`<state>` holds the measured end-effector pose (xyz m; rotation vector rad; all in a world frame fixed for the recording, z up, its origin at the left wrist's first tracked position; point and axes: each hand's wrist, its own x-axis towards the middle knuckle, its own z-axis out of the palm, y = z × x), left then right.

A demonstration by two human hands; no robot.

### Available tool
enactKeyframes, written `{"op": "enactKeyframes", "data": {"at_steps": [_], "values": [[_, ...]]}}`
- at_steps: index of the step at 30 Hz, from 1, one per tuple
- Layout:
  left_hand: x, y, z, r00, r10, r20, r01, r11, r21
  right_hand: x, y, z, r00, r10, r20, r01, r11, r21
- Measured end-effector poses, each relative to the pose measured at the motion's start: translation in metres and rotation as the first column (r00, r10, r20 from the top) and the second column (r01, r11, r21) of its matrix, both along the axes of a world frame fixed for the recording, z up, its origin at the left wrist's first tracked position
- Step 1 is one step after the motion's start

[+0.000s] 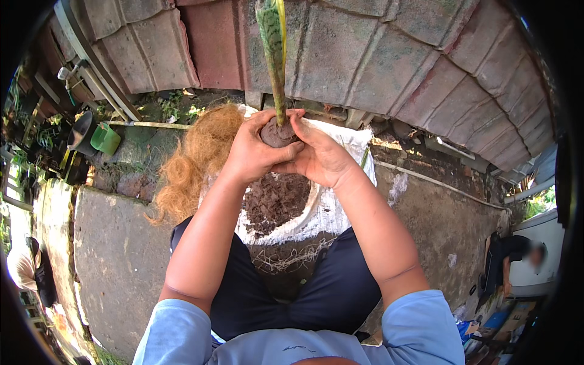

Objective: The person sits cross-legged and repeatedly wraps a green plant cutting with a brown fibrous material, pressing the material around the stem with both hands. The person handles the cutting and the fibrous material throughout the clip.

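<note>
Both my hands are cupped around a ball of dark soil (277, 133) from which a snake plant (275, 68) rises upright. My left hand (255, 148) grips the ball from the left, its thumb across the near side. From the right, my right hand (321, 153) wraps it, with the thumb near the plant's base. The underside of the ball is hidden by my fingers. Below my hands, loose dark soil (276, 203) is heaped on a white woven sack (337, 214). A pile of tan coconut-like fibre (196, 155) lies to the left of the sack.
Roof tiles (346, 50) overhang the far side. Beyond the fibre stand a green container (105, 138) and a black bucket (83, 132). Pale strings (292, 260) lie between my legs. One person (506, 264) is at the right, another (32, 269) at the far left.
</note>
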<state>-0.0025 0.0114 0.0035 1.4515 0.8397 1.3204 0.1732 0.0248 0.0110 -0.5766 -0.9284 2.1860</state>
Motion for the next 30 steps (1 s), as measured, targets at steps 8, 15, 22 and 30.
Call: {"op": "enactKeyframes", "data": {"at_steps": [8, 15, 22, 30], "values": [[0.004, 0.004, -0.001, 0.974, 0.115, -0.195, -0.103, 0.992, 0.072, -0.020, -0.010, -0.003, 0.969, -0.233, -0.077, 0.220, 0.964, -0.150], [0.010, -0.001, -0.001, 0.940, 0.139, -0.312, -0.129, 0.990, 0.051, -0.027, -0.005, -0.010, 0.935, -0.348, -0.075, 0.329, 0.925, -0.188], [0.008, -0.001, 0.001, 0.977, 0.045, -0.208, -0.045, 0.999, 0.004, -0.032, -0.009, -0.009, 0.937, -0.321, -0.138, 0.281, 0.928, -0.246], [0.005, 0.003, 0.002, 0.998, 0.024, -0.054, -0.027, 0.998, -0.051, -0.037, -0.011, -0.014, 0.932, -0.303, -0.199, 0.250, 0.935, -0.250]]}}
